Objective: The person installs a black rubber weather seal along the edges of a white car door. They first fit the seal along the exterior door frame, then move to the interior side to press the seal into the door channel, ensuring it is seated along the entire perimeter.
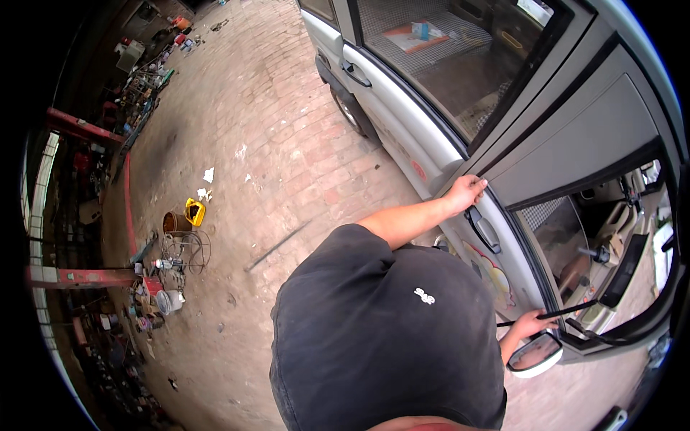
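Observation:
A silver vehicle's door (564,136) with grey upper panel is beside me on the right. My left hand (468,191) is at the door's upper rear edge, fingers curled on it, above a black door handle (483,231). Lower down, my right hand (530,323) grips a thin black strip (578,307) that crosses the lower end of the window opening. A side mirror (533,353) sits just below that hand. The interior (582,266) shows through the window opening. My dark T-shirt hides part of the lower door.
The rear door (402,115) extends away from me. On the brick floor (259,172) lie a thin bar (277,244), a yellow jug (194,212) and a bucket (176,224). Red lift arms (86,276) and assorted parts line the left side.

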The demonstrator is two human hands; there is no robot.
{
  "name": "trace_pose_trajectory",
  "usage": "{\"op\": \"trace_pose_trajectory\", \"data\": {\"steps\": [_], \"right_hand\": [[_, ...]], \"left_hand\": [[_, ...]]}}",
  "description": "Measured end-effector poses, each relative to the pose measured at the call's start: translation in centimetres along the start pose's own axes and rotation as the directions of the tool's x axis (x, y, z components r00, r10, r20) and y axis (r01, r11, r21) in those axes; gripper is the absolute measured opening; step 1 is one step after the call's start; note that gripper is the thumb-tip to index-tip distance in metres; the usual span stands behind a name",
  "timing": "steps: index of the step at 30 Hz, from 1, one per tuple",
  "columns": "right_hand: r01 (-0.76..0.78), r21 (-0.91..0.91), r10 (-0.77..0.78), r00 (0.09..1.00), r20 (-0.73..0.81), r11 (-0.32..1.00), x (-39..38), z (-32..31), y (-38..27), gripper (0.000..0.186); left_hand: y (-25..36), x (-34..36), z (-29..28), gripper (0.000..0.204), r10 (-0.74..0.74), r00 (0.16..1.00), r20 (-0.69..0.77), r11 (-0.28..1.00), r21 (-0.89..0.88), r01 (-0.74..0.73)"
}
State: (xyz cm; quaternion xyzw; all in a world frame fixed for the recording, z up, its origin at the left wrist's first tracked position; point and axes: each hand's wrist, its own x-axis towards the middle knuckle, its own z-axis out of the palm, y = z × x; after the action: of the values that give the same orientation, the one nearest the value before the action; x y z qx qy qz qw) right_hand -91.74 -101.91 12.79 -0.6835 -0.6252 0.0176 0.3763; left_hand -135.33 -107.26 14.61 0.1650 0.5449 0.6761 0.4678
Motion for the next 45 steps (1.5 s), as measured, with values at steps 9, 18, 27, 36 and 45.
{"op": "trace_pose_trajectory", "data": {"steps": [9, 18, 27, 36, 45], "right_hand": [[-0.004, -0.008, 0.004, 1.000, 0.001, 1.000, -0.1, 0.3, 0.2, 0.062], [0.023, -0.037, -0.023, 1.000, -0.013, 0.999, -0.2, 0.2, 0.3, 0.065], [0.098, -0.028, -0.099, 0.995, -0.030, 0.995, -0.1, 0.4, 0.0, 0.063], [0.010, 0.047, -0.012, 0.999, 0.050, 0.999, -0.5, -1.2, -1.1, 0.061], [0.008, 0.011, -0.009, 0.998, 0.068, 1.000, -0.3, -1.1, 0.0, 0.063]], "left_hand": [[0.4, 0.0, 0.1, 0.029, -0.013, 1.000, -0.003, 1.000, 0.011, 0.013], [0.3, -0.1, 0.0, 0.028, -0.015, 1.000, 0.006, 1.000, 0.012, 0.015], [-0.6, 0.1, -1.3, 0.019, 0.008, 0.996, 0.094, 0.998, -0.069, -0.001], [-1.2, 0.4, -1.5, 0.011, -0.049, 0.991, 0.125, 0.986, -0.150, 0.068], [-1.2, 0.1, -1.8, 0.012, 0.009, 0.992, 0.125, 0.992, -0.129, 0.007]]}}
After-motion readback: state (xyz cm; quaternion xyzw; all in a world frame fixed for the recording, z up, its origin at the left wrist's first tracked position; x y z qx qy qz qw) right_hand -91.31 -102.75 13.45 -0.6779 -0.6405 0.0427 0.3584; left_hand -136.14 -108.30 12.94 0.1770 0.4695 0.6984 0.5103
